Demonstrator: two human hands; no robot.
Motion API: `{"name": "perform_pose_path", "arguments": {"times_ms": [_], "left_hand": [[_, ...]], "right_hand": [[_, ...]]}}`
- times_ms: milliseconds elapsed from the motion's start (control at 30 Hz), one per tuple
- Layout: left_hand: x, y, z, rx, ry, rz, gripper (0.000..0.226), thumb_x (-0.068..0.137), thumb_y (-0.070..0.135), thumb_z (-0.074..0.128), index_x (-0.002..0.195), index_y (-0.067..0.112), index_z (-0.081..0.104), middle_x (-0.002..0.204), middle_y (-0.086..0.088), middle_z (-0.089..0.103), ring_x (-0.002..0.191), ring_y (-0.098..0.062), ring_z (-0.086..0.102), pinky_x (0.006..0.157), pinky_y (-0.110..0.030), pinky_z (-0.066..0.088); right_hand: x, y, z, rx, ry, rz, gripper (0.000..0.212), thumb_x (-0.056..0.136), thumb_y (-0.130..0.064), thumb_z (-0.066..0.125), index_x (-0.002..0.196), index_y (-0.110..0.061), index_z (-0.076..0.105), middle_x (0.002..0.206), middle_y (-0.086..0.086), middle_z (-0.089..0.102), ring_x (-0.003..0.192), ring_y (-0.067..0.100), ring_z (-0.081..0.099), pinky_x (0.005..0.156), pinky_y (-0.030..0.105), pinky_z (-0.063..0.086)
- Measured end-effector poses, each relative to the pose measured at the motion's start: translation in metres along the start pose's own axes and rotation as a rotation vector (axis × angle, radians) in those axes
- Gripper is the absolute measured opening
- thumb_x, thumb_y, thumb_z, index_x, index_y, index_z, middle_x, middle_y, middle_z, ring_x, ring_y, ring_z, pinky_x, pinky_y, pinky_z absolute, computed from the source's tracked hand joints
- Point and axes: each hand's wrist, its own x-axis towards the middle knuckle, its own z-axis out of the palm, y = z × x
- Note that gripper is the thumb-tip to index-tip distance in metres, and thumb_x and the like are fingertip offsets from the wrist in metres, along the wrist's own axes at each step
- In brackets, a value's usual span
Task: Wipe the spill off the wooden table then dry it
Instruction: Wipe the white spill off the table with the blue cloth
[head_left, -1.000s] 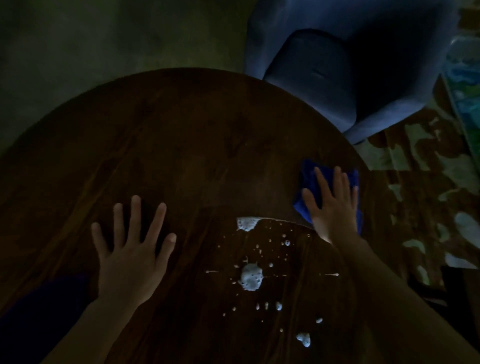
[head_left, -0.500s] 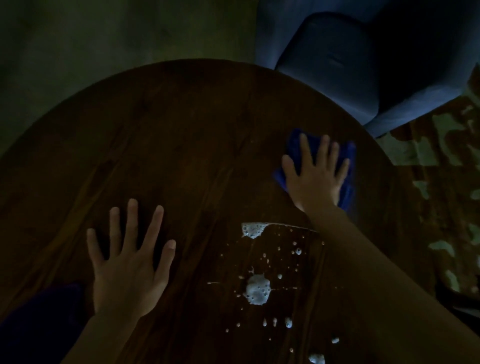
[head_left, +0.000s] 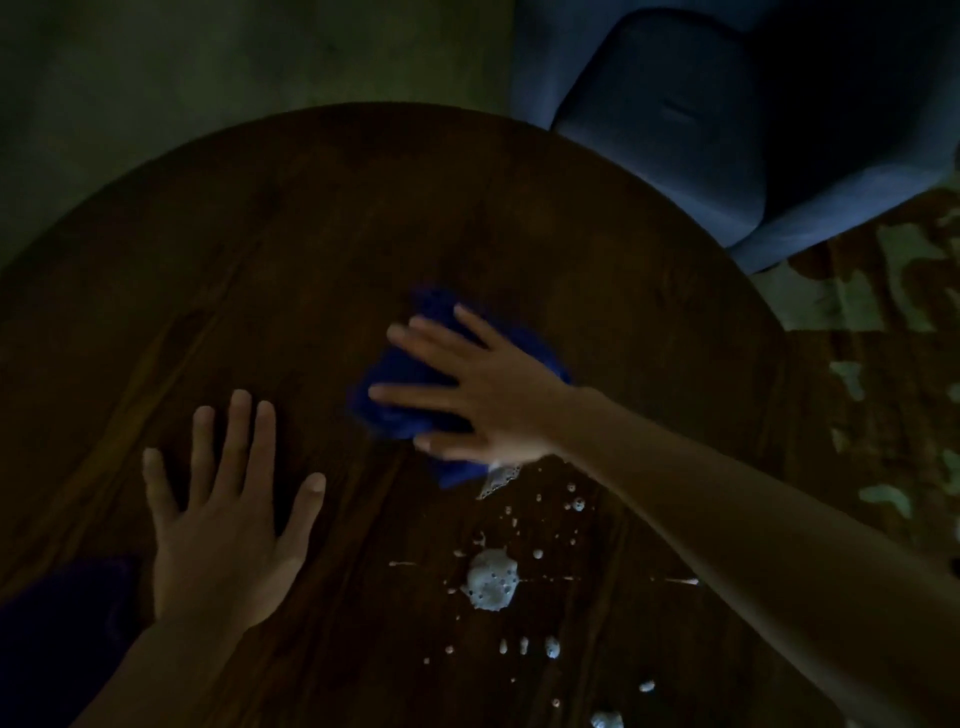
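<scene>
Dim light covers a round wooden table (head_left: 519, 218), with a blue armchair (head_left: 701, 130) at upper right. At centre frame a blue cloth (head_left: 400, 410) is pressed flat under the right hand (head_left: 483, 395), fingers spread. The left hand (head_left: 223, 535) is laid open on bare wood, holding nothing. White foamy spill (head_left: 491, 579) is scattered at lower centre, one patch touching the cloth's edge. Risk is judged: droplets may be smeared outward, or missed in this gloom.

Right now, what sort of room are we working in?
Probably a dim living room: a round wooden table, a blue armchair behind it, and a patterned rug on the floor.
</scene>
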Motion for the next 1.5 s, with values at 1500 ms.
{"name": "perform_pose_path", "arguments": {"times_ms": [1500], "left_hand": [[-0.002, -0.001, 0.007, 0.018, 0.075, 0.032, 0.073, 0.098, 0.065, 0.004, 0.159, 0.026, -0.008, 0.169, 0.0, -0.012, 0.154, -0.023, -0.015, 0.122, -0.061, -0.004]], "right_hand": [[-0.041, -0.073, 0.022, 0.087, 0.186, 0.409, 0.065, 0.103, -0.063, 0.021, 0.163, -0.039, 0.015, 0.172, 0.014, 0.004, 0.158, 0.035, 0.002, 0.124, 0.061, 0.005]]}}
